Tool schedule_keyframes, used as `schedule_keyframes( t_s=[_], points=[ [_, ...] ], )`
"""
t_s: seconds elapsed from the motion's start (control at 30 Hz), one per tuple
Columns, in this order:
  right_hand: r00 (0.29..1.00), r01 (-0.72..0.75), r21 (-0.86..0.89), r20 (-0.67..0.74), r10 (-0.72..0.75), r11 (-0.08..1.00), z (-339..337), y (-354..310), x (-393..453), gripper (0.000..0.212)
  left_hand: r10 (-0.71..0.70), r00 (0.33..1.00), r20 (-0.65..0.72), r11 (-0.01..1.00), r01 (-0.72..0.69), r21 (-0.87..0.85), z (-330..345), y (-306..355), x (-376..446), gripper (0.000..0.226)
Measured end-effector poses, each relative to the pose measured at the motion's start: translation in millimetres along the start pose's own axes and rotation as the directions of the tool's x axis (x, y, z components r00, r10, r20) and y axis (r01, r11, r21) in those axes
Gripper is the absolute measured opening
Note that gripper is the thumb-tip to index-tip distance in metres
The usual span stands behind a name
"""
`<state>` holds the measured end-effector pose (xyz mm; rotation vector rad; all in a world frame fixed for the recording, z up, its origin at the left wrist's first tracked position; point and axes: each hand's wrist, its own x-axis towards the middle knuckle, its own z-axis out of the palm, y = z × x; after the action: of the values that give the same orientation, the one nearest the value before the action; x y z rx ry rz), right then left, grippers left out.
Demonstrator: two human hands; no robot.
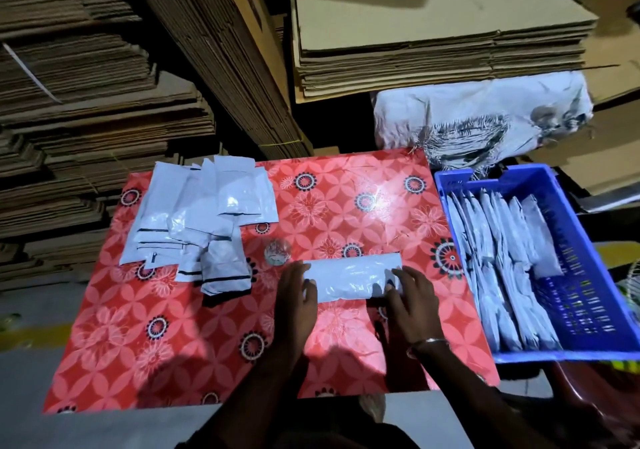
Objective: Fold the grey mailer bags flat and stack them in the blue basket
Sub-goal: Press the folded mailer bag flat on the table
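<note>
Both hands on the grey mailer bag [351, 280] — left hand [294, 298] and right hand [412, 305] apparently pinching its ends, beside the blue basket [585, 355].

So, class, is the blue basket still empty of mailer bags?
No: the blue basket already holds a row of folded grey mailer bags along its left side.

Dim room; flattened cardboard stacks [443, 43] behind a red floral table [173, 344].
</note>
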<state>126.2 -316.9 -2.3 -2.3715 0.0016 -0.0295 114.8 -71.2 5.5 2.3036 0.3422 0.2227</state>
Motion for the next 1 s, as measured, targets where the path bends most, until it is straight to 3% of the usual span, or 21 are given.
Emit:
schedule_keyframes(
  t_s=[0.07, 0.17, 0.27, 0.43, 0.7, 1.0],
  points=[
    [0.988, 0.157, -0.069, 0.025, -0.155, 0.985, 2.4, -13.8, 17.2, 0.042, 0.137, 0.989, 0.052, 0.990, -0.139, 0.036, 8.2, 5.8, 3.8, 0.033],
    [0.935, 0.352, -0.183, 0.104, -0.338, 0.918, 19.9, -34.3, 43.9, 0.041, 0.232, 0.961, 0.154, 0.945, -0.260, 0.198, 22.2, 15.6, 16.7, 0.046],
    [0.934, 0.328, -0.278, 0.240, -0.266, 0.903, 45.3, -44.0, 61.6, 0.054, 0.237, 0.941, 0.240, 0.889, -0.310, 0.337, 38.5, 17.2, 30.4, 0.059],
    [0.909, 0.350, -0.389, 0.359, -0.210, 0.852, 71.0, -39.1, 78.7, 0.067, 0.097, 0.941, 0.325, 0.894, -0.226, 0.387, 61.6, 4.5, 49.1, 0.068],
    [0.921, 0.365, -0.460, 0.306, -0.242, 0.809, 84.8, -21.9, 69.5, 0.058, 0.099, 0.937, 0.335, 0.794, -0.277, 0.541, 73.6, -6.8, 40.8, 0.063],
    [0.921, 0.384, -0.455, 0.255, -0.296, 0.803, 95.3, -10.5, 72.6, 0.058, 0.142, 0.932, 0.333, 0.769, -0.315, 0.556, 76.0, -11.4, 44.9, 0.062]
  ],
)
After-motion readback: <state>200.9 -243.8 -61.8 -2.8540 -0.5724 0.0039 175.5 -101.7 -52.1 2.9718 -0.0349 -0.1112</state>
